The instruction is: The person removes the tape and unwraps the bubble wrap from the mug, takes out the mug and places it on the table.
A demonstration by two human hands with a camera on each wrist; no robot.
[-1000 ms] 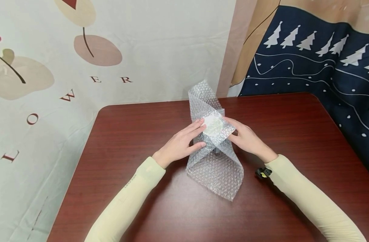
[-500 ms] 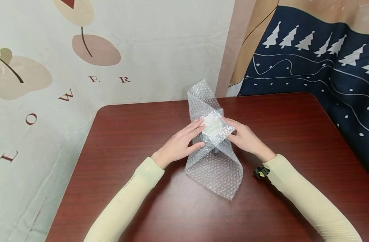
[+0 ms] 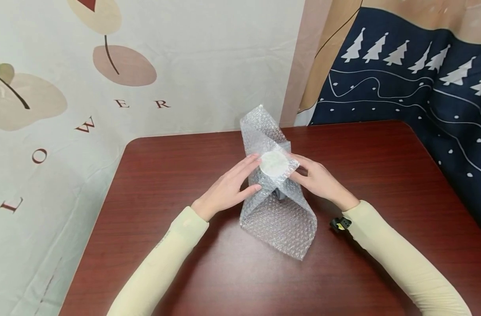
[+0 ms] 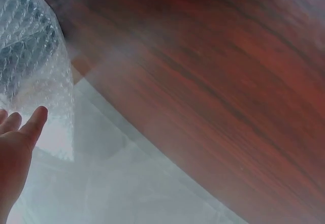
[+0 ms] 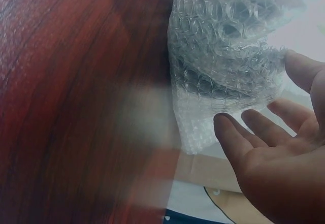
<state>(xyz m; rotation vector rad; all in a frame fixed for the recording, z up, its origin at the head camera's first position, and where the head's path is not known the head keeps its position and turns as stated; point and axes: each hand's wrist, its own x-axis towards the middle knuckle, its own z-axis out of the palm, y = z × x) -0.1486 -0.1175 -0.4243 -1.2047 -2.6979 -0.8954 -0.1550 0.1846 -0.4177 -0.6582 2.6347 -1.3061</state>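
Head view, 2 hands (image 3: pixel 227 188) (image 3: pixel 322 181) touching bubble wrap (image 3: pixel 280 224), grey item (image 3: pixel 279 194) inside

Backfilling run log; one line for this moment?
bubble wrap: folded, on table | left hand: at its left side | right hand: at its right side | round white patch: between hands

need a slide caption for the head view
Left hand and right hand flank folded bubble wrap on a reddish-brown wood-grain table.
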